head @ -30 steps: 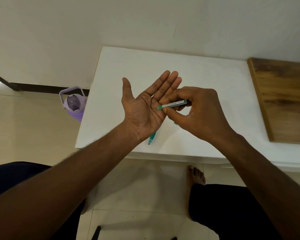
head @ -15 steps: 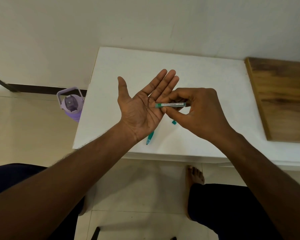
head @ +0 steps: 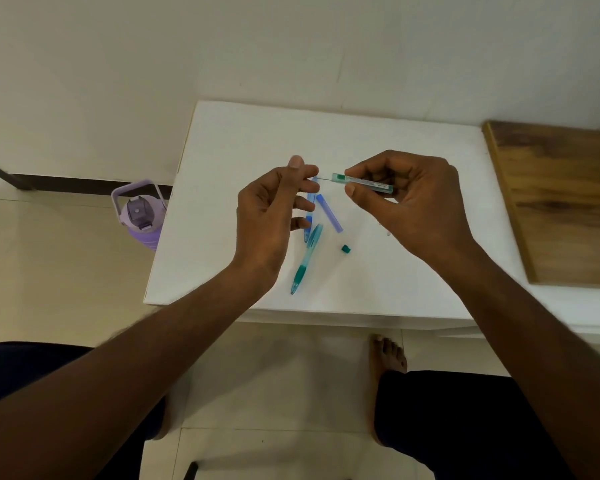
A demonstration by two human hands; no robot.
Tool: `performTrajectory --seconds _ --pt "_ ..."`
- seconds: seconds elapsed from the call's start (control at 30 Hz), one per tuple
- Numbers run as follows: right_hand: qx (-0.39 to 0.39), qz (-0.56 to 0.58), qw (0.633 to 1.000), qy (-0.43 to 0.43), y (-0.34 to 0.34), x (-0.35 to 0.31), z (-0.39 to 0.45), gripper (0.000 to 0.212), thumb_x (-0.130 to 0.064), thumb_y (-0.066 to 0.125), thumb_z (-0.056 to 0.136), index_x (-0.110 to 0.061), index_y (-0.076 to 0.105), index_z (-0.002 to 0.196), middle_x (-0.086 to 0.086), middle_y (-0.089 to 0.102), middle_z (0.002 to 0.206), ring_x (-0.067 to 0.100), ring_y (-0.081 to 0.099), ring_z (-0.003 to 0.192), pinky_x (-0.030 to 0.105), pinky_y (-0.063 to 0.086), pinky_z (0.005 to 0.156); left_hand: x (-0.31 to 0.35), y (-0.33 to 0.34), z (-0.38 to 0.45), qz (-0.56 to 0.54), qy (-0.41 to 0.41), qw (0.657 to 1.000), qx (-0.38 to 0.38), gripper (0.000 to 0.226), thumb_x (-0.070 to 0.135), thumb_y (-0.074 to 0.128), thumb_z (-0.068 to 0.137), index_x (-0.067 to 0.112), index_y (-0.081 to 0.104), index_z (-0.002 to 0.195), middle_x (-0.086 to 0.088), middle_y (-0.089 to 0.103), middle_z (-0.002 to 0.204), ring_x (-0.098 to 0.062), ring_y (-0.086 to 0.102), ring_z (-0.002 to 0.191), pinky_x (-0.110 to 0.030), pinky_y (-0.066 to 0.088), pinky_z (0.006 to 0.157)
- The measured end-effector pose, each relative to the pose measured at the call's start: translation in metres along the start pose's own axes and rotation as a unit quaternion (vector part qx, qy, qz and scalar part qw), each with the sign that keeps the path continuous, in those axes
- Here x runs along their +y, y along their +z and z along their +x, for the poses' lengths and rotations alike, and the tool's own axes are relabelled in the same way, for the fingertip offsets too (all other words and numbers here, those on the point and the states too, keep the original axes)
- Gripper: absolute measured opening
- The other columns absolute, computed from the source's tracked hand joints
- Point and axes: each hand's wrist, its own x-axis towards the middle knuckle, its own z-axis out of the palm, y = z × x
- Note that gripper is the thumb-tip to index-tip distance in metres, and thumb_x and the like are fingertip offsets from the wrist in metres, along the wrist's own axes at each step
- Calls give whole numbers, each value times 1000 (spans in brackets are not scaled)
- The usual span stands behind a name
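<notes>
While right fingers [head: 356, 192] grip lead case [head: 368, 183], left fingers [head: 307, 170] pinch lead [head: 325, 180], inside table [head: 257, 140] edges.

Two pencils [head: 305, 258], two lead tubes [head: 364, 182], perhaps one cap [head: 345, 249]

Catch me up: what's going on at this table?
A person is getting a refill out for a mechanical pencil. The right hand holds a green lead case above the white table, open end toward the left hand, which pinches a thin lead sticking out of it. On the table lie a green pencil, a blue pencil, a blue tube and a small green cap.
</notes>
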Motion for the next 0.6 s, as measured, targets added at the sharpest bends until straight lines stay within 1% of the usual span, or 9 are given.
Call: performTrajectory --seconds 0.1,0.2,0.37,0.47,0.6 --pt "14 3 1000 8 -4 1 1 21 -35 81 91 -22 79 107 -12 79 98 6 75 91 21 62 85 -3 2 1 32 14 999 -5 24 46 69 98 25 79 105 10 82 95 -14 76 79 -21 59 63" --pt "18 -2 1000 12 -5 1 2 23 -34 81 91 -19 80 108 -10 79 100 6 76 91 22 62 85 -5 4 1 35 17 999 -12 18 44 76 93 29 78 103 12 82 95 -15 76 82 -21 59 62" --pt "11 -5 1000 11 -3 2 1 23 -34 81 91 -19 80 108 -10 79 99 7 75 91 22 62 85 -6 3 2 48 47 997 -23 5 40 76 94 36 76 98 13 81 93 -16 76 83 -19 58 61" --pt "9 4 1000 19 -2 3 0 22 -34 80 91 -20 80 108 -10 79 98 7 75 91 21 62 85 -6 2 4 68 75 994 -38 5 42 75 96 37 75 97 9 81 95 -21 75 84 -22 59 64" --pt "9 12 999 37 -1 4 1 20 -32 81 91 -20 80 107 -10 79 98 8 75 90 23 63 85 -4 -1 8 115 111 987 -32 8 41 74 97 33 74 97 13 79 94 -19 73 83 -26 60 67"
